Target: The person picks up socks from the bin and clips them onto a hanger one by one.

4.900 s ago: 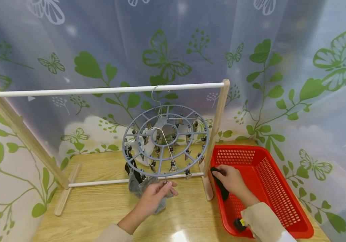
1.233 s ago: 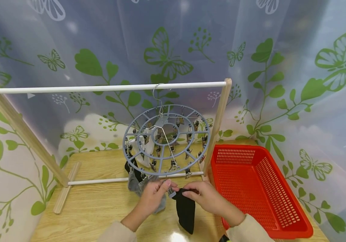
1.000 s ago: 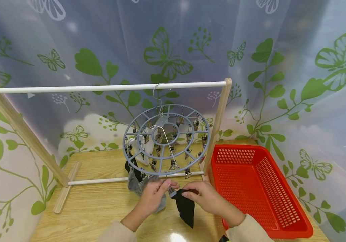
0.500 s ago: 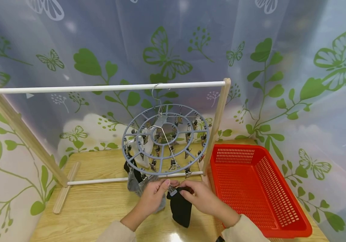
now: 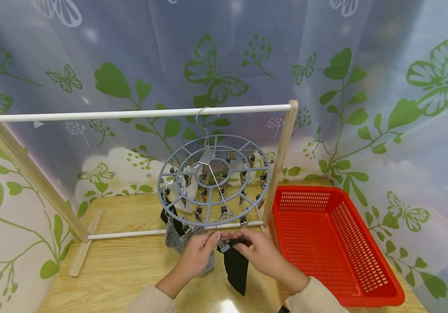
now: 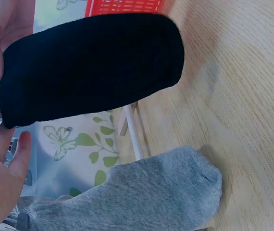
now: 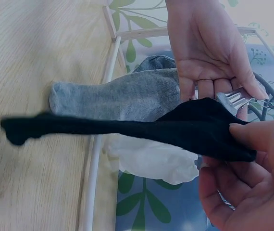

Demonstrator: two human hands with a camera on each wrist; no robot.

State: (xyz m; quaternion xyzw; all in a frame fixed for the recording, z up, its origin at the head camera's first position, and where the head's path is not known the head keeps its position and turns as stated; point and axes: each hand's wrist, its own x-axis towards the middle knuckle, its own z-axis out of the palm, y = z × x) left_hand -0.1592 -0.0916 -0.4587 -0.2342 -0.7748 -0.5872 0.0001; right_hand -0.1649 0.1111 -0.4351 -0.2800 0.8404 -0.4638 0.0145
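Note:
My left hand (image 5: pixel 198 252) pinches a metal clip (image 5: pixel 222 246) that hangs from the front edge of a round grey clip hanger (image 5: pixel 202 224). Beside it, my right hand (image 5: pixel 259 252) grips the top of a black sock (image 5: pixel 236 269) between thumb and fingers. In the right wrist view, the clip (image 7: pixel 233 100) lies right at the opening edge of the black sock (image 7: pixel 190 130). The sock's foot dangles over the table. Close by the left hand, a grey sock (image 6: pixel 151 190) hangs from another clip.
The hanger hooks over the white rail (image 5: pixel 138 114) of a wooden stand (image 5: pixel 282 161). A white cloth item (image 7: pixel 151 161) hangs on its far side, and several clips dangle bare. To the right stands a red basket (image 5: pixel 310 243) on the wooden table (image 5: pixel 122 269).
My right hand has brought the black sock from the red basket leftward to the clip. Over the last second it has shifted slightly closer to the left hand, which stays at the clip.

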